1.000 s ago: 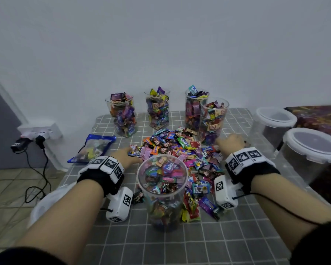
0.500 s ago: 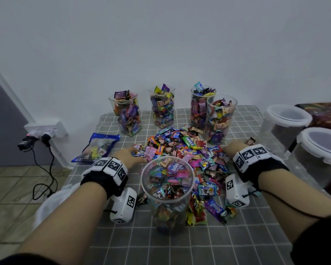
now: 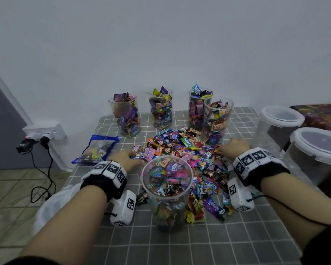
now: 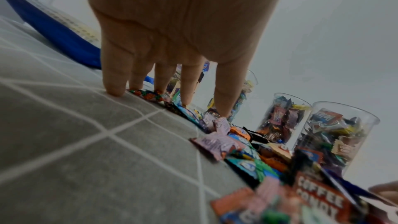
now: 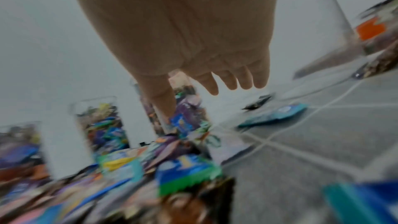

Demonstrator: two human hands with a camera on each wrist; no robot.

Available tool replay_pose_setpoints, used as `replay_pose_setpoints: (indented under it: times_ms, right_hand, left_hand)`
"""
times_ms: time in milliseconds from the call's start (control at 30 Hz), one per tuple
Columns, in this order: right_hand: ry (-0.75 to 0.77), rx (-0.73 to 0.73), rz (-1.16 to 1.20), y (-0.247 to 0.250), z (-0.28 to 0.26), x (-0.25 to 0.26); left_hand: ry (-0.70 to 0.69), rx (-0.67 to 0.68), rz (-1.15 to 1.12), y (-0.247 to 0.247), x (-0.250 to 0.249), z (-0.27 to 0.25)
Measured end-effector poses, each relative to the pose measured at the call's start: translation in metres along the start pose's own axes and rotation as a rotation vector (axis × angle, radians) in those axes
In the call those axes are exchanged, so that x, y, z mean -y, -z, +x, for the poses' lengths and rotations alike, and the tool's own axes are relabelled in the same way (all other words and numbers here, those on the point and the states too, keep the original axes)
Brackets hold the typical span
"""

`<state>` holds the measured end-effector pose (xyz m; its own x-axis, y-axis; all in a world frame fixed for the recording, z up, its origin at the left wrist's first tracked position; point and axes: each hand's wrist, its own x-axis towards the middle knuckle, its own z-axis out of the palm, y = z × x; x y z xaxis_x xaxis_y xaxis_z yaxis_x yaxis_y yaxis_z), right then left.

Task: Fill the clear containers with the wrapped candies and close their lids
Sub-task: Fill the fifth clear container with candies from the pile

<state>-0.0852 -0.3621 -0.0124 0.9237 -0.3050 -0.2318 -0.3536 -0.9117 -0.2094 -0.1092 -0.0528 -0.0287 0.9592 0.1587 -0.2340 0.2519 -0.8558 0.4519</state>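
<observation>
A heap of wrapped candies [image 3: 182, 152] lies in the middle of the grey checked table [image 3: 161, 245]. In front of it stands a clear container [image 3: 167, 190], nearly full and lidless. My left hand [image 3: 125, 158] rests at the heap's left edge, its straight fingertips [image 4: 114, 89] touching the cloth and candies. On the heap's right edge lies my right hand [image 3: 232, 147], fingers [image 5: 211, 84] spread straight, holding nothing. Several filled lidless containers [image 3: 161, 109] stand along the back.
Two empty tubs with white lids [image 3: 281, 116] [image 3: 321, 144] stand at the right edge. A blue candy bag [image 3: 97, 149] lies at the left. A white plastic bag [image 3: 52, 205] hangs off the left table edge. A socket with plugs [image 3: 40, 135] sits on the wall.
Both hands stayed at the sides of the heap, the right one drawing slightly inward. The head camera shifted a little, so everything sits further right in view.
</observation>
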Motion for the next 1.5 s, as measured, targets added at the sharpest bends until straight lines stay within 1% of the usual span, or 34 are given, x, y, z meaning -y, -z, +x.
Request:
replay_pose_setpoints:
  times_ms: [33, 133, 167, 233, 333, 433, 500, 567, 633, 667, 733, 800, 833, 933, 1100, 1233, 1267, 1300, 1333, 1367, 1433, 1500]
  right_hand:
    - [-0.022, 0.027, 0.000, 0.002, 0.002, 0.000]
    - [0.024, 0.151, 0.143, 0.006, -0.001, 0.000]
    - [0.038, 0.164, 0.150, 0.006, -0.003, 0.001]
    - [0.043, 0.183, 0.125, 0.004, -0.003, 0.002]
    - [0.041, 0.162, 0.099, 0.000, -0.012, 0.005]
    - [0.118, 0.208, 0.110, -0.007, -0.020, 0.010]
    - [0.134, 0.237, 0.108, -0.015, -0.030, 0.015]
    - [0.183, 0.250, 0.208, -0.025, -0.035, 0.017]
    - [0.224, 0.196, 0.298, -0.032, -0.038, 0.016]
    - [0.218, 0.155, 0.348, -0.033, -0.039, 0.013]
    - [0.156, 0.069, 0.410, -0.030, -0.041, 0.007]
    - [0.036, -0.030, 0.302, -0.026, -0.042, -0.004]
    - [-0.017, -0.055, 0.239, -0.023, -0.043, -0.010]
    - [-0.156, -0.019, 0.169, -0.023, -0.037, -0.029]
    - [-0.291, 0.031, 0.095, -0.024, -0.038, -0.038]
    - [-0.369, 0.015, 0.216, -0.022, -0.031, -0.038]
    - [-0.374, 0.038, 0.240, -0.022, -0.031, -0.038]
    - [-0.333, 0.057, 0.238, -0.019, -0.034, -0.037]
    - [-0.261, 0.065, 0.213, -0.018, -0.035, -0.036]
    - [-0.209, 0.121, 0.158, -0.016, -0.038, -0.034]
    - [-0.143, 0.147, 0.129, -0.015, -0.037, -0.033]
    - [-0.137, 0.119, 0.231, -0.012, -0.039, -0.031]
  left_hand:
    - [0.001, -0.007, -0.007, -0.001, 0.001, 0.000]
    - [-0.006, -0.024, 0.003, -0.002, 0.003, -0.001]
    - [-0.007, -0.028, 0.011, -0.002, 0.003, -0.002]
    - [-0.008, -0.035, 0.014, -0.002, 0.002, -0.002]
    - [-0.018, -0.041, 0.018, -0.003, 0.003, -0.001]
    - [-0.011, -0.031, 0.031, -0.003, 0.005, 0.001]
    - [-0.008, -0.023, 0.028, -0.004, 0.006, 0.002]
    - [-0.011, -0.024, 0.012, -0.005, 0.006, 0.003]
    - [-0.011, -0.023, 0.007, -0.005, 0.007, 0.003]
    - [-0.014, -0.019, 0.009, -0.006, 0.008, 0.003]
    - [-0.016, -0.017, 0.001, -0.006, 0.010, 0.003]
    - [-0.018, -0.018, -0.034, -0.007, 0.013, 0.004]
    - [-0.019, -0.020, -0.050, -0.008, 0.014, 0.005]
    - [-0.026, -0.020, -0.051, -0.009, 0.016, 0.005]
    - [-0.034, -0.023, -0.035, -0.008, 0.016, 0.005]
    - [-0.040, -0.026, -0.037, -0.008, 0.018, 0.004]
    - [-0.038, -0.027, -0.038, -0.008, 0.019, 0.004]
    - [-0.036, -0.027, -0.039, -0.008, 0.019, 0.003]
    - [-0.035, -0.028, -0.039, -0.008, 0.019, 0.003]
    - [-0.035, -0.030, -0.042, -0.008, 0.019, 0.003]
    - [-0.032, -0.030, -0.051, -0.008, 0.020, 0.003]
    - [-0.029, -0.031, -0.055, -0.009, 0.022, 0.004]
